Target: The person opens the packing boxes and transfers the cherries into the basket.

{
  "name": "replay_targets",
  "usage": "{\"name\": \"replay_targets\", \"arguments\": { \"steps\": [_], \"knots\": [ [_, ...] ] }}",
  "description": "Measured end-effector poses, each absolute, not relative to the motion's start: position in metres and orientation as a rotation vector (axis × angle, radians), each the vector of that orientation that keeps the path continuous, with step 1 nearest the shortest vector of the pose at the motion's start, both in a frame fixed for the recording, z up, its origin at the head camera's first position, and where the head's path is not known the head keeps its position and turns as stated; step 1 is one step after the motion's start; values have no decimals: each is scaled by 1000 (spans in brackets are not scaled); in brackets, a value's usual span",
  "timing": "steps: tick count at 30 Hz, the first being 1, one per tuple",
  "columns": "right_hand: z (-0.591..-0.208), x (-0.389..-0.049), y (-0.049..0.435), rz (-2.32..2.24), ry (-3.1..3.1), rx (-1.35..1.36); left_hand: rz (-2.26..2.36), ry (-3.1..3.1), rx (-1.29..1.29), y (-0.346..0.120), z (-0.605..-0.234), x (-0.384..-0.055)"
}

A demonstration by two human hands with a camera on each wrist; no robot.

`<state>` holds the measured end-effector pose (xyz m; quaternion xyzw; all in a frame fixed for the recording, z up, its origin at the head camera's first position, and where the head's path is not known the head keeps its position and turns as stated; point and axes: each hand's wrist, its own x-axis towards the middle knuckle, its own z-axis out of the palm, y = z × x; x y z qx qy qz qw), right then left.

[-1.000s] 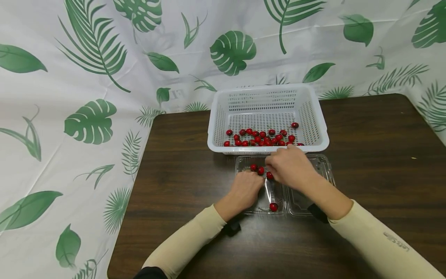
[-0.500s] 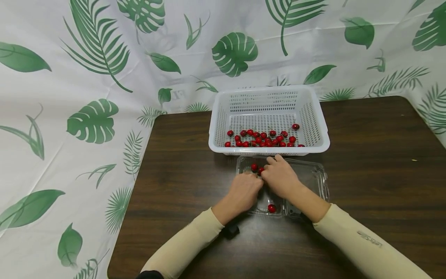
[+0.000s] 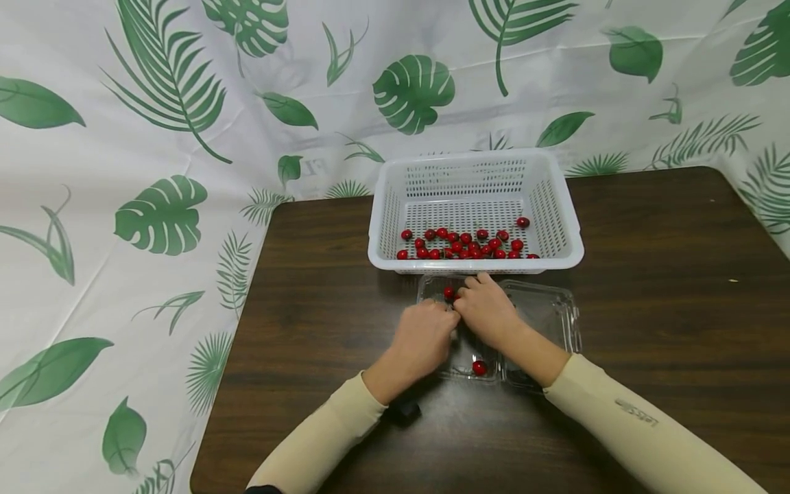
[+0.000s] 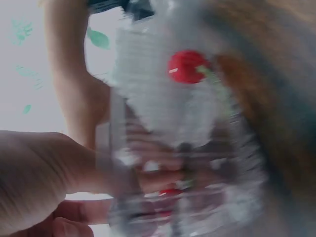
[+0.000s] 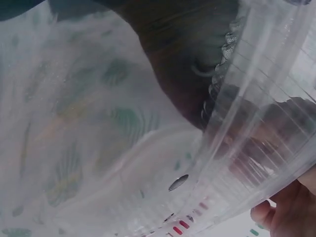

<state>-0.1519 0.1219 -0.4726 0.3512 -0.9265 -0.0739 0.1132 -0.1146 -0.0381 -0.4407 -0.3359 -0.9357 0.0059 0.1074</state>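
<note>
In the head view a clear plastic clamshell box (image 3: 464, 351) lies hinged open on the table. My left hand (image 3: 422, 337) is over its left half, knuckles up, fingertips hidden. My right hand (image 3: 486, 310) meets it from the right, fingers curled down at a cherry that they mostly cover. One cherry (image 3: 448, 293) shows just beyond the fingertips; another cherry (image 3: 479, 368) lies near the box's front edge. The left wrist view, blurred, shows a stemmed cherry (image 4: 187, 67) and a red cherry (image 4: 169, 192) beside fingers seen through the plastic. I cannot tell what my left fingertips hold.
A white slotted basket (image 3: 475, 264) with many red cherries (image 3: 465, 238) stands directly behind the box. The box's clear lid half (image 3: 543, 312) lies to the right, under my right forearm. A leaf-print sheet (image 3: 345, 89) hangs behind the dark wooden table (image 3: 321, 295).
My right hand has moved left and down from the basket's front rim, carrying a cherry up against my left hand. The left hand has shifted slightly left. The box's lid half has turned a little.
</note>
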Motion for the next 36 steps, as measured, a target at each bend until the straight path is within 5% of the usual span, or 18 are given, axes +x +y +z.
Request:
{"name": "replay_targets", "arguments": {
  "steps": [19, 36],
  "knots": [
    [-473, -156, 119, -300, -2733, 1082, -339, -2645, -845, -60, -377, -173],
    [-475, -153, 118, -355, -2712, 1091, -414, -2659, -738, -55, -390, -220]
  ]
}}
